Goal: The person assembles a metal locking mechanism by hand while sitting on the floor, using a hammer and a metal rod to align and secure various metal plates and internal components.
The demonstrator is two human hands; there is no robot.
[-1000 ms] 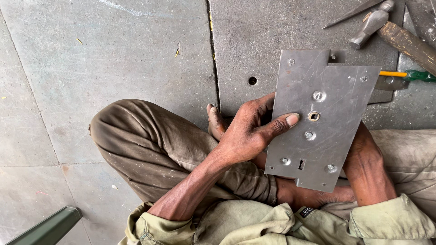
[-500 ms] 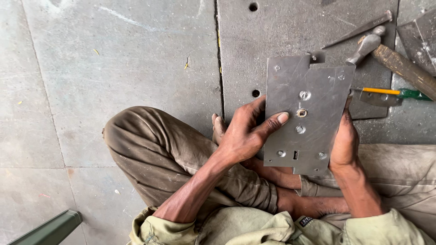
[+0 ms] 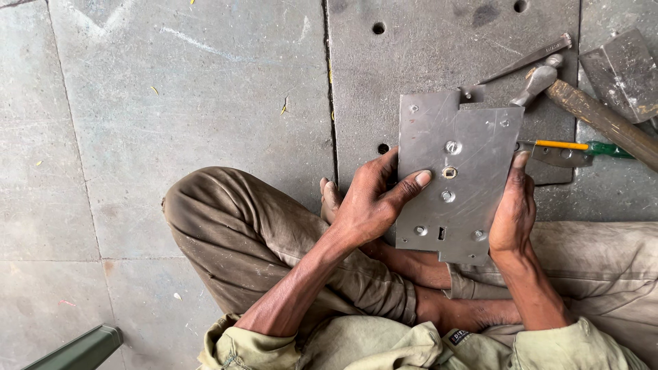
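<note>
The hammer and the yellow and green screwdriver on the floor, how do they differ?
The hammer has a thick brown wooden handle; the screwdriver has a thin yellow and green one. The hammer lies diagonally, the screwdriver nearly level. Both rest on the floor beyond the metal lock plate, untouched by either hand.

right hand [image 3: 513,212] now up on plate [image 3: 452,175] edge, plate upright

— Where are we looking, would we say?

— We'd call it a metalworking shop, worked at floor level. We see a grey stone floor [image 3: 171,103] with a drilled steel plate [image 3: 439,48] set into it.

— And the tools?

— We see a hammer [image 3: 589,109], a steel chisel [image 3: 528,58] and a green-and-yellow screwdriver [image 3: 582,146] lying loose on that plate, beside a scratched sheet-metal lock case [image 3: 456,171] held over crossed legs.
</note>
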